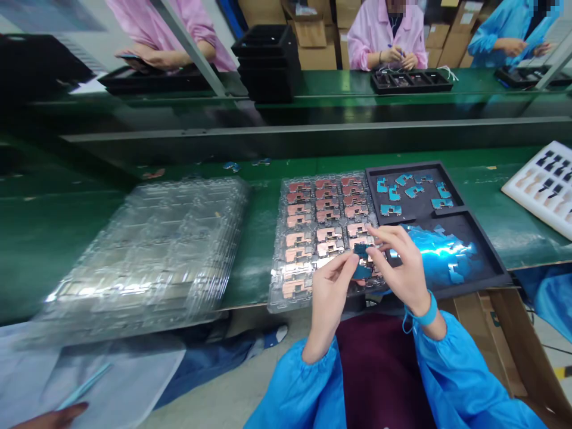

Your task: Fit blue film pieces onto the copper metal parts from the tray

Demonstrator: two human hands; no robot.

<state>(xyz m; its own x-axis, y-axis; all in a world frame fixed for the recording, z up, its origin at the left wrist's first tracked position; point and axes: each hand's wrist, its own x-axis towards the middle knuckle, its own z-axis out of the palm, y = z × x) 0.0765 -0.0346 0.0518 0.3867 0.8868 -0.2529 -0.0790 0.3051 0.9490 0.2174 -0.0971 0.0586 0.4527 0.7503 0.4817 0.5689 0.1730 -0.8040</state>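
Note:
My left hand (333,289) pinches a small dark blue-green circuit board (363,250) between thumb and fingers. On the board's right edge rests the thumb of my right hand (402,265), its other fingers curved around that side. Both hands are over the lower right of a clear plastic tray (273,298), which carries rows of copper-coloured circuit boards (327,202). Close on the right lies a black tray (485,244). Its far compartment holds several loose blue boards (413,191); a heap of shiny blue pieces (440,253) fills the near one.
Stacked clear trays (152,238) stand to the left on the green bench (257,208). A white sheet of samples (543,185) lies far right. Across the bench, people work beside stacked black trays (268,62). Another person's hand (58,417) shows at the bottom left.

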